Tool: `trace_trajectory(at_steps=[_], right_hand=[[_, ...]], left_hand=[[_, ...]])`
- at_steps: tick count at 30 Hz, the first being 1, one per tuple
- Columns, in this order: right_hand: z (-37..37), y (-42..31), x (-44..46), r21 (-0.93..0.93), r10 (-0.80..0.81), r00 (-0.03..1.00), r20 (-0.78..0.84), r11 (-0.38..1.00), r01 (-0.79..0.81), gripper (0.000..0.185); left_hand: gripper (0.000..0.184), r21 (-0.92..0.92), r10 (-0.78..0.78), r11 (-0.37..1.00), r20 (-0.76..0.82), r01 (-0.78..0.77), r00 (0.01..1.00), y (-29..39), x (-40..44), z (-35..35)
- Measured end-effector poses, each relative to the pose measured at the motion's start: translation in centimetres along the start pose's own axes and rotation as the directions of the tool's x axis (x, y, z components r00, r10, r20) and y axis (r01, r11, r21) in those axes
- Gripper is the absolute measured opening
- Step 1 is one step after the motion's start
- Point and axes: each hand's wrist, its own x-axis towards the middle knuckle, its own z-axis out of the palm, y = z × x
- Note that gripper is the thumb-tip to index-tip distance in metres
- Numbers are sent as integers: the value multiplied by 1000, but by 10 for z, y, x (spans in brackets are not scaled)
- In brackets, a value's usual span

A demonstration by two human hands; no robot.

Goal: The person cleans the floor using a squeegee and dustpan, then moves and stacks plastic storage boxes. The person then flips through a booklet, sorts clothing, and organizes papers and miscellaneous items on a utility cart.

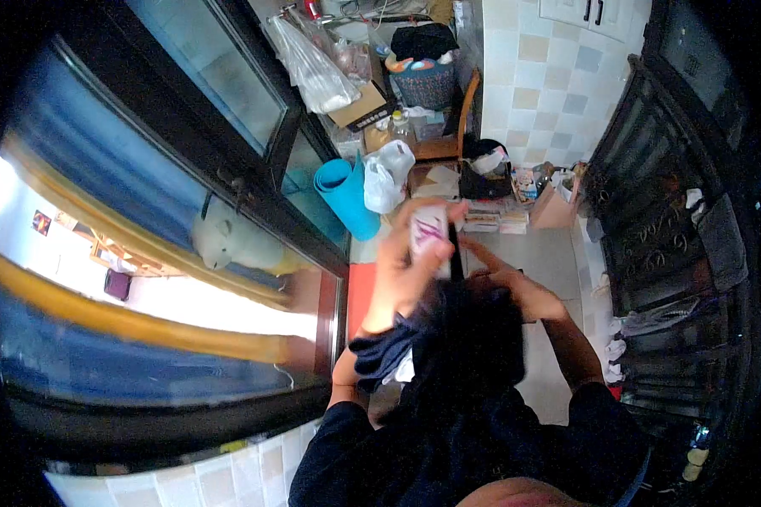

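Observation:
My left hand is raised in front of me with its fingers closed around a small white object with purple markings, whose kind I cannot make out. Over the left forearm and between my arms hangs a bunched dark garment. At the upper edge of that cloth is my right hand, gripping it, with one finger stretched toward the left hand. A narrow black strip shows just right of the white object; what it belongs to is blurred.
Glass doors stand on the left, and a dark rack on the right. Ahead are a rolled blue mat, a white plastic bag, a wooden chair, a full basket and several boxes on the floor.

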Motion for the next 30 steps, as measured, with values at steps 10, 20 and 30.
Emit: trace_trajectory(at_steps=[10,20,30], right_hand=[[-19,12,137,-354,143,983,112,930,-95,55],[-124,97,203,-241,97,972,-214,959,-148,38],[-300,160,234,-125,-18,864,-503,991,-52,34]], left_hand=[[34,-25,102,994,-2,-102,995,-42,120,-77],[67,-476,-128,830,344,290,930,-203,241,-169],[50,379,-461,842,133,384,878,-488,433,-188]])
